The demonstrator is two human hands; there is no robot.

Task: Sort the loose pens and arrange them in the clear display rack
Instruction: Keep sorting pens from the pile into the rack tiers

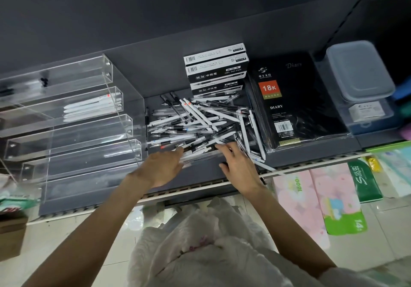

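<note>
Fingers of both hands, left [163, 167] and right [239, 166], lie spread on the near edge of the pens [200, 124], gripping nothing yet. Rack [73, 119] stands left of them, a few white pens inside. Careless pull may sweep pens over the shelf [200, 185] lip.

Rack [73, 117]: clear glossy acrylic, smooth, with bright reflections. Pens [200, 124] at the fingers [224, 148]: smooth plastic, some barrels matt white, others transparent with black grips. Shelf [200, 175] under the fingers: matt dark grey surface. Boxes [216, 70] beyond the fingers: printed card. Diary [295, 99] right of the fingers: black cover under glossy film. Tubs [360, 73]: translucent, frosted plastic.
</note>
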